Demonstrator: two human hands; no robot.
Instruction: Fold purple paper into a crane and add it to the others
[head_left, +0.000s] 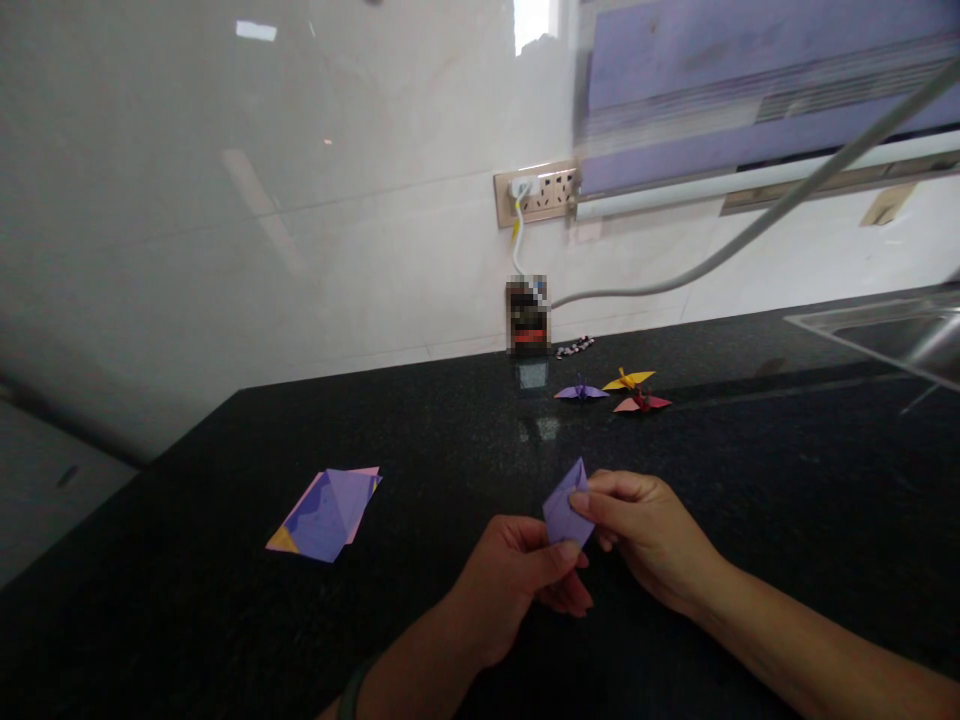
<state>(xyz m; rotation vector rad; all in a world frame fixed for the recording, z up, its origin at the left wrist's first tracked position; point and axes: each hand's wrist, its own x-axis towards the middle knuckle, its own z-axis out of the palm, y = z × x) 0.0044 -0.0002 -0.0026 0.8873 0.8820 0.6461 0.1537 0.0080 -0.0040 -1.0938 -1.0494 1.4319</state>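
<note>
A folded piece of purple origami paper [564, 517] is held up over the dark counter, between both hands. My left hand [517, 572] pinches its lower end, thumb on the front and fingers behind. At its right edge my right hand [637, 520] grips it between thumb and fingers. Its shape is a small pointed diamond with fold lines on the front. Farther back on the counter lie three folded paper cranes: a purple crane [581, 391], a yellow crane [630, 380] and a red-and-pink crane [643, 403]. Parts of the paper are hidden by my fingers.
A stack of purple, pink and yellow paper sheets [330, 515] lies left on the black counter [225, 640]. Against the wall stands a phone-like device [529, 318], its picture blurred out, near a beaded strand [575, 347]. A grey cable [697, 272] crosses toward the sink [900, 335].
</note>
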